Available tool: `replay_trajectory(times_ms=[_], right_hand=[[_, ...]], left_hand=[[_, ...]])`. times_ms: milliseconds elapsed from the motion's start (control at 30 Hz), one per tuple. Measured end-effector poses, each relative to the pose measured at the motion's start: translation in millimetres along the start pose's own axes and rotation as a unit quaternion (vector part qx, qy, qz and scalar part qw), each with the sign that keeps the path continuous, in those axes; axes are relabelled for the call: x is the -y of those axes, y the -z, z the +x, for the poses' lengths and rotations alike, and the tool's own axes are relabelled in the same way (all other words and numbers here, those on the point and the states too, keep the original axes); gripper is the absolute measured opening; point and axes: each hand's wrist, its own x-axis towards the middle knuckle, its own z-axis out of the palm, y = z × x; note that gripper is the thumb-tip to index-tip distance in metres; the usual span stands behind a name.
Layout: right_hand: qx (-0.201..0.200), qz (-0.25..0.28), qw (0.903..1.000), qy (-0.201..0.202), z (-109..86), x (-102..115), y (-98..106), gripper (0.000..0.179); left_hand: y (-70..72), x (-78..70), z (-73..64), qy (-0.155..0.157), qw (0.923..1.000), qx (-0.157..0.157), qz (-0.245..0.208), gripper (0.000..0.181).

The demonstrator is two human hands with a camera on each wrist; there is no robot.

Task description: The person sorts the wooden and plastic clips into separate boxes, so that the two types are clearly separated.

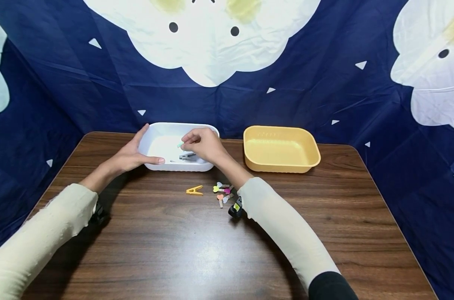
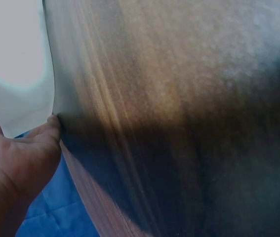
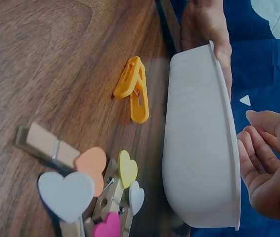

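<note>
My left hand [image 1: 131, 156] holds the near left corner of a white plastic basin [image 1: 166, 167], thumb along the front rim and fingers against the left side. Over the basin's right half reaches my right hand [image 1: 204, 143], palm side toward its inside. A small green piece [image 1: 179, 145] shows right at those fingertips in the head view. In the right wrist view, thumb and fingers stand apart with nothing visible between them; the basin wall [image 3: 199, 143] hides what is inside. A grey clip [image 1: 187, 156] lies in the basin below the right hand.
A yellow clip [image 1: 194, 190] lies on the wooden table [image 1: 166, 241]. Beside it, under the right forearm, are several small wooden pegs with coloured hearts [image 3: 65, 195]. To the right stands a yellow basin [image 1: 279, 166]. Blue cloth [image 1: 230, 104] hangs behind the table.
</note>
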Motion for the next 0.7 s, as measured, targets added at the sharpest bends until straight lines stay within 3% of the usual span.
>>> replay_trajectory(times_ms=[300, 700], right_hand=[[-0.001, 0.002, 1.0000, 0.008, -12.7, -2.6, 6.0, 0.015], [0.018, 0.002, 0.9997, 0.015, -35.2, -8.0, 12.1, 0.021]], left_hand=[[-0.4, -1.7, 0.4, 0.005, 1.0000, 0.000, 0.005, 0.149], [-1.3, -2.3, -1.5, 0.005, 1.0000, -0.002, 0.006, 0.149]])
